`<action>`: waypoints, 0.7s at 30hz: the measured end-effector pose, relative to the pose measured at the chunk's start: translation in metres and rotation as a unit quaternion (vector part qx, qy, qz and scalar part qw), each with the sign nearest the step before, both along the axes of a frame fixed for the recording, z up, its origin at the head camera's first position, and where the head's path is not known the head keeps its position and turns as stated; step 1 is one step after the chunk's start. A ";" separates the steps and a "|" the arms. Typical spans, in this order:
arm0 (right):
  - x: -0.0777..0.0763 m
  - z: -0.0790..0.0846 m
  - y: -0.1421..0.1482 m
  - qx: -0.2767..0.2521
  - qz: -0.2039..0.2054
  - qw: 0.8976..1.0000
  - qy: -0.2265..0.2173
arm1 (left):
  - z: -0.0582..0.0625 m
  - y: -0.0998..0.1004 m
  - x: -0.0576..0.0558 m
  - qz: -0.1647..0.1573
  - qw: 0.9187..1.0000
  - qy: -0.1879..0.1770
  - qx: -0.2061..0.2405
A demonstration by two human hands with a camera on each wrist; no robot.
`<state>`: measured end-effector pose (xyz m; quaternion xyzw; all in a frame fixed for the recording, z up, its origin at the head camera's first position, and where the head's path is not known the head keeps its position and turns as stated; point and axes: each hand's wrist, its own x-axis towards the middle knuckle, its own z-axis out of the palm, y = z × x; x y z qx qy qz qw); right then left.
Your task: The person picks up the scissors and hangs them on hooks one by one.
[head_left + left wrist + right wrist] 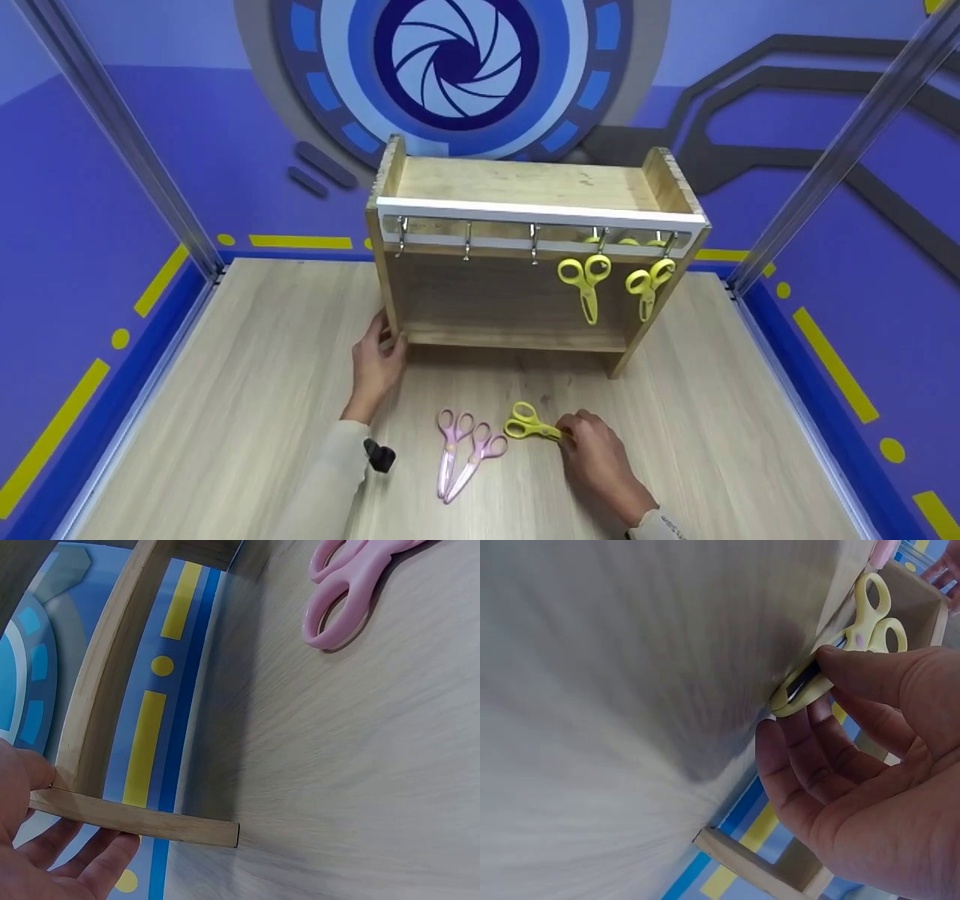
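Observation:
My left hand [377,367] holds the lower left side panel of a wooden rack [517,184]; in the left wrist view the thumb lies on one side of the panel [150,820] and the fingers on the other. With my right hand [598,455] I pinch yellow scissors [534,427] at the blade end, handles pointing left. The right wrist view shows thumb and fingers on the yellow-edged blades of these scissors [866,619]. Between my hands, two pink scissors [450,448] [475,461] lie on the table, handles toward the rack.
Across the rack's front runs a white rail [502,208] with several metal hooks [534,241]. Two yellow scissors [589,289] [645,294] hang by their handles from the hooks at the right. Blue patterned walls [97,165] and metal posts [142,142] enclose the wooden table [247,420].

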<state>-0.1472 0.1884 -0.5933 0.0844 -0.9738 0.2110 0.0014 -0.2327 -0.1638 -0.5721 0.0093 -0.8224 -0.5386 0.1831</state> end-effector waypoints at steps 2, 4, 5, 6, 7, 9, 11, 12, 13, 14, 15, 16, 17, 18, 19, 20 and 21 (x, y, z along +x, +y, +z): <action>0.000 0.000 0.000 -0.001 -0.002 1.000 -0.002 | 0.000 0.000 0.000 0.000 1.000 -0.001 -0.001; 0.001 0.000 0.001 0.000 -0.001 1.000 0.000 | 0.000 0.000 0.000 0.000 1.000 -0.001 -0.002; 0.001 0.000 0.001 0.000 0.000 1.000 0.002 | 0.000 0.000 0.000 0.001 1.000 -0.001 -0.003; 0.001 0.000 0.001 0.001 0.000 1.000 0.003 | 0.000 0.000 0.000 0.002 1.000 -0.001 -0.003; 0.001 -0.001 0.001 0.002 0.002 1.000 0.006 | 0.000 0.000 0.000 0.002 1.000 -0.001 -0.003; 0.002 -0.001 0.002 0.003 0.004 1.000 0.012 | 0.000 0.000 0.000 0.002 1.000 0.000 -0.006; 0.003 -0.002 0.002 0.004 0.008 1.000 0.020 | 0.000 0.000 0.000 0.004 1.000 -0.001 -0.008; 0.003 -0.003 0.002 0.005 0.011 1.000 0.025 | 0.000 0.000 0.000 0.005 1.000 -0.002 -0.009; 0.003 -0.003 0.003 0.007 0.015 0.999 0.030 | 0.000 0.000 0.000 0.006 1.000 -0.003 -0.009; 0.004 -0.003 0.003 0.010 0.019 0.999 0.037 | 0.000 0.000 0.000 0.006 1.000 -0.003 -0.010; 0.004 -0.002 0.003 0.014 0.024 0.999 0.044 | 0.000 0.000 0.000 0.006 1.000 -0.002 -0.010; 0.003 0.000 0.004 0.019 0.029 0.998 0.049 | 0.000 0.000 0.000 0.007 1.000 -0.003 -0.009; 0.003 0.002 0.005 0.025 0.033 0.998 0.056 | 0.000 0.000 0.000 0.007 1.000 -0.001 -0.008; 0.002 0.004 0.005 0.032 0.038 0.997 0.063 | 0.000 0.000 0.000 0.006 1.000 0.001 -0.008; 0.001 0.007 0.006 0.037 0.042 0.996 0.071 | 0.000 0.000 0.000 0.005 1.000 0.003 -0.008; 0.000 0.011 0.006 0.041 0.047 0.995 0.081 | -0.001 0.000 0.000 0.004 1.000 0.005 -0.007; -0.001 0.015 0.007 0.044 0.052 0.993 0.091 | -0.001 0.000 -0.001 0.005 1.000 0.005 -0.006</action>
